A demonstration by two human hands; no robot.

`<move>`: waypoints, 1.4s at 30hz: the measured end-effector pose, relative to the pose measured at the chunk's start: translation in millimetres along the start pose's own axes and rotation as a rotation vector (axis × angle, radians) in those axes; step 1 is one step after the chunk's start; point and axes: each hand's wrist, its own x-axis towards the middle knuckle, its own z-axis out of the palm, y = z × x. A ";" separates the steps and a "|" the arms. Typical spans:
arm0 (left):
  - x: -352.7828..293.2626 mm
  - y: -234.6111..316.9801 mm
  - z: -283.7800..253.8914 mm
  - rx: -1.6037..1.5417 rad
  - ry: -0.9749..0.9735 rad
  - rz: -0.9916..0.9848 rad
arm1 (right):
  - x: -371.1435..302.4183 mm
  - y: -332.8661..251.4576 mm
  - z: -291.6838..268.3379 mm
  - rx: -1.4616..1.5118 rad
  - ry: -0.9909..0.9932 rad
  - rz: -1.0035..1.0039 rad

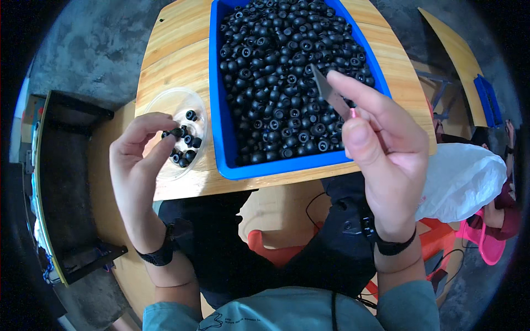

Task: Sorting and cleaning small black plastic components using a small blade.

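My left hand (137, 165) is over a round clear plastic tub (205, 118), with its thumb and fingertips pinched on a small black round part (178, 132). Several similar black parts (189, 155) lie in the tub below. Raised above the right front of a blue tray (223, 165), my right hand (395, 160) grips a flat, dark grey blade (331, 96) between thumb and fingers. A bit of pink shows at the blade's lower end. Heaped inside the tray are a great many small black rounded parts (287, 77), some with open hollow ends.
Tray and tub stand on a light wooden table (171, 49). A white plastic bag (461, 179) hangs at the right, near an orange-red stool (436, 240). Farther right are a second table (452, 52) and another person's arm (493, 216). A black shelf frame (66, 182) stands at the left.
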 end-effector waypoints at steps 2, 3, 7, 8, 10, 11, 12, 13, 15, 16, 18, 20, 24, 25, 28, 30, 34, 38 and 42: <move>1.4 3.5 15.7 0.113 -0.025 0.141 | -0.5 1.2 -3.5 -0.004 0.010 -0.002; 2.4 9.2 27.1 0.185 -0.014 0.187 | -0.6 2.1 -5.7 -0.019 0.006 -0.012; 11.4 25.6 70.0 0.491 -0.123 0.386 | -1.8 5.5 -12.9 -0.014 0.011 -0.013; 15.2 28.1 78.0 0.523 -0.161 0.435 | -1.4 4.7 -13.8 -0.009 0.014 -0.017; 24.1 24.2 94.7 0.533 -0.250 0.477 | -0.9 6.7 -15.4 0.000 0.032 -0.084; 27.5 20.7 102.0 0.538 -0.311 0.447 | -1.2 7.5 -16.4 -0.003 0.038 -0.083; 30.6 15.4 108.2 0.543 -0.372 0.416 | -1.5 8.2 -17.3 0.020 0.036 -0.072; 34.4 12.8 111.6 0.546 -0.376 0.420 | -1.7 7.8 -18.4 0.048 0.035 -0.064; 40.2 9.7 113.7 0.537 -0.407 0.366 | -1.3 7.3 -19.8 0.068 0.037 -0.060; 40.4 10.1 114.0 0.536 -0.412 0.370 | -1.4 7.2 -21.5 0.081 0.037 -0.054; 38.4 10.2 109.1 0.392 -0.380 0.233 | -1.2 6.3 -23.4 0.069 0.043 -0.060; 32.0 12.9 99.8 0.217 -0.391 0.203 | -1.9 8.4 -23.7 0.059 0.044 -0.060; 11.1 28.1 78.7 -0.912 -0.558 -0.202 | -3.5 5.8 -21.2 0.022 -0.005 -0.087; 4.3 30.1 77.1 -0.972 -0.557 -0.195 | -4.3 4.7 -18.5 0.005 -0.034 -0.123; -18.3 31.4 75.9 -1.130 -0.454 -0.322 | -4.0 -5.1 -8.3 -0.099 -0.159 -0.306; -31.5 36.4 77.4 -1.162 -0.361 -0.388 | -5.7 -2.9 1.0 -0.160 -0.183 -0.412; -34.5 31.8 69.0 -1.296 -0.436 -0.373 | -6.7 -7.1 12.7 -0.212 -0.219 -0.436; -36.3 28.7 64.2 -1.338 -0.419 -0.362 | -6.6 -7.6 20.7 -0.215 -0.197 -0.466; -35.8 25.6 61.7 -1.373 -0.463 -0.342 | -6.0 -8.4 22.3 -0.232 -0.218 -0.459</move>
